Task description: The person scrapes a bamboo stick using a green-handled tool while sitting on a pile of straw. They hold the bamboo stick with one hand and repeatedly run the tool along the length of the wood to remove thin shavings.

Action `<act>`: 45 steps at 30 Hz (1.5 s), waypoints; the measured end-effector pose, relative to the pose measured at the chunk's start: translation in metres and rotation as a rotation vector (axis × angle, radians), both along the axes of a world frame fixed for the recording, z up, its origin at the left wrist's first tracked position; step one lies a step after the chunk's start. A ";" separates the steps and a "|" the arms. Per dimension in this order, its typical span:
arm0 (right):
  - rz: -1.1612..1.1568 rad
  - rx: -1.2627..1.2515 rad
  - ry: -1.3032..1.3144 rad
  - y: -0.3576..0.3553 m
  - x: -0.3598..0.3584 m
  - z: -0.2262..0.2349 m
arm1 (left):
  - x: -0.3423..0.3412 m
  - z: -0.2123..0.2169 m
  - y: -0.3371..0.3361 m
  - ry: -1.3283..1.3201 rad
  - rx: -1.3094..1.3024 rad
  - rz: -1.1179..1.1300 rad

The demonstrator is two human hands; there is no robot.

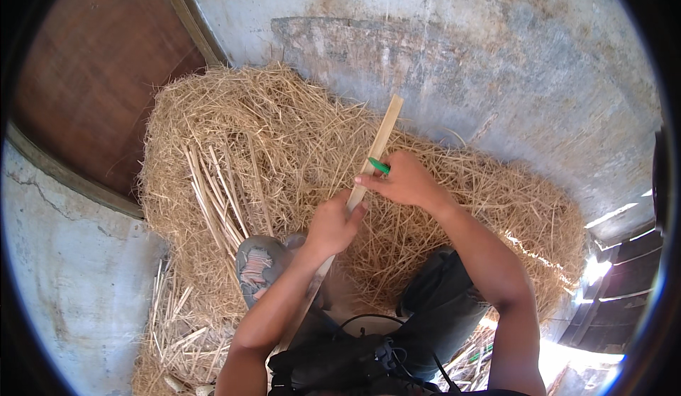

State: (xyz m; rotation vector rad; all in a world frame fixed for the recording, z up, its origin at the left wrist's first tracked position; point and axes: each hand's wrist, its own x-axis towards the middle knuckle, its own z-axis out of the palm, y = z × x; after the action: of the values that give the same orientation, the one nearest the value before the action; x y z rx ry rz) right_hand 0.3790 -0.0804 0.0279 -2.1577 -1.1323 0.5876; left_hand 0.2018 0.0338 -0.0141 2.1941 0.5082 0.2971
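Note:
My left hand [333,224] grips a long pale bamboo strip [381,137] near its middle; the strip slants from my lap up toward the wall. My right hand [403,180] is closed on a small tool with a green handle [379,166] and presses it against the strip's edge just above my left hand. Both hands work over a big heap of thin straw-like shavings [284,141].
A bundle of split pale strips [216,194] lies in the heap at left, more strips [170,318] on the floor below. A worn shoe [257,265] rests beside my knee. Concrete wall [496,63] behind, wooden door [99,70] upper left.

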 end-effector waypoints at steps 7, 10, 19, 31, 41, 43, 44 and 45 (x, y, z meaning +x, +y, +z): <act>-0.042 -0.026 0.043 0.006 0.005 -0.002 | -0.001 0.004 -0.001 0.040 -0.011 0.015; -0.021 -0.009 0.040 0.010 0.006 -0.005 | -0.001 0.003 0.002 0.028 0.039 0.019; 0.259 -0.037 0.036 0.015 -0.001 -0.016 | -0.004 -0.008 0.015 0.087 0.202 0.129; -0.190 0.075 0.387 -0.030 0.029 0.025 | -0.026 -0.006 0.042 -0.023 -0.032 0.075; -0.210 0.046 0.087 -0.035 0.047 -0.004 | -0.023 -0.001 0.035 -0.019 -0.272 0.020; -0.184 0.009 0.052 -0.028 0.036 0.003 | -0.023 0.003 0.033 0.009 -0.340 0.032; -0.156 0.009 0.049 -0.026 0.036 0.003 | -0.022 0.005 0.033 0.035 -0.356 0.036; -0.127 0.009 0.047 -0.023 0.036 0.001 | -0.020 0.006 0.033 0.061 -0.372 0.039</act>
State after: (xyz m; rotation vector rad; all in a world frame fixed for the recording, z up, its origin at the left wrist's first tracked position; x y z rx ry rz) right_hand 0.4152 -0.1036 0.0293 -2.1780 -0.9629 0.5717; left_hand 0.1816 0.0667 -0.0084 1.8376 0.5898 0.1422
